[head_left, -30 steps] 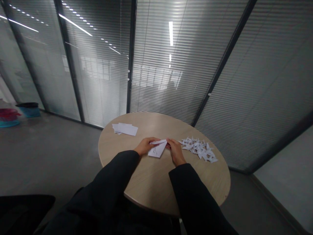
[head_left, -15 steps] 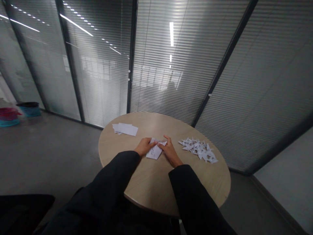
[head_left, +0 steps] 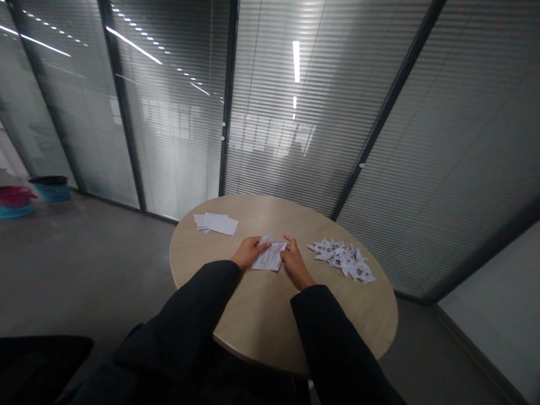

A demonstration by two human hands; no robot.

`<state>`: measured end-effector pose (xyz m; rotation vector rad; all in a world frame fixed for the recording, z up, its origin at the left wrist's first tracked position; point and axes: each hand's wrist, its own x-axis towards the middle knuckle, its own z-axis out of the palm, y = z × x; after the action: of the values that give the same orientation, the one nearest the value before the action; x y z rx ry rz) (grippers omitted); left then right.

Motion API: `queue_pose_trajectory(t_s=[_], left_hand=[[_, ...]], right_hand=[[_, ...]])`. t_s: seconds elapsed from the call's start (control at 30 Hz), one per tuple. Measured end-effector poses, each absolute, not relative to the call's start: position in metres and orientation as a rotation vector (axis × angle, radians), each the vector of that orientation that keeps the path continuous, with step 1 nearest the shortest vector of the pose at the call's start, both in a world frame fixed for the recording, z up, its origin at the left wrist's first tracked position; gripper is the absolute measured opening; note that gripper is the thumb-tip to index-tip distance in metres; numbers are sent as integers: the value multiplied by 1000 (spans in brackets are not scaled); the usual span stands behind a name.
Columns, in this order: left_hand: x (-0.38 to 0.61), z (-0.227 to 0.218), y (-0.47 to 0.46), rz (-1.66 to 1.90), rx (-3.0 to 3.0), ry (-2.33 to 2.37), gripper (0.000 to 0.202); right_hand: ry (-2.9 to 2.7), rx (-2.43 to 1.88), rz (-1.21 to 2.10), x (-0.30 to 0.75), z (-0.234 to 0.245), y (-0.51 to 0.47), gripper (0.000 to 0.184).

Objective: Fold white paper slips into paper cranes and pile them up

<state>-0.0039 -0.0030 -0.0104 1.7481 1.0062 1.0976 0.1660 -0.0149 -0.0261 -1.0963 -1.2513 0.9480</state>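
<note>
Between my hands is a sheet of printed paper (head_left: 269, 259), held over the middle of the round table. My left hand (head_left: 248, 252) grips its left side, with the thumb lying on top. At its right edge, my right hand (head_left: 294, 262) pinches the paper between thumb and fingers. Dark lines of print show on the sheet's upper face. To the right lies a pile of folded white paper pieces (head_left: 343, 259) with pointed tips. Several flat white paper slips (head_left: 220, 223) overlap at the table's back left.
The round wooden table (head_left: 270, 315) stands close to a glass partition with blinds (head_left: 287, 163). On the floor at far left are a blue bin with a black liner (head_left: 51, 189) and another with a red liner (head_left: 16, 198). A dark object (head_left: 42, 365) fills the lower left corner.
The paper has been opened out: its upper right part, folded over before, now lies flatter with more print showing. My right thumb has shifted to the right edge.
</note>
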Motion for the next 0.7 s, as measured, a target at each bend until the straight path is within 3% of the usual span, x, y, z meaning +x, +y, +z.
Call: queue_pose_trajectory(t_s=[0.27, 0.57, 0.7], left_hand=[[-4, -15, 5, 1169, 1519, 902, 46], [-5, -22, 12, 1247, 1247, 772, 50], [-7, -23, 14, 1237, 1142, 688, 49]], right_hand=[[-1252, -1024, 980, 164, -18, -21, 50], [-1275, -987, 942, 166, -15, -24, 67], [-1289, -940, 928, 165, -14, -24, 54]])
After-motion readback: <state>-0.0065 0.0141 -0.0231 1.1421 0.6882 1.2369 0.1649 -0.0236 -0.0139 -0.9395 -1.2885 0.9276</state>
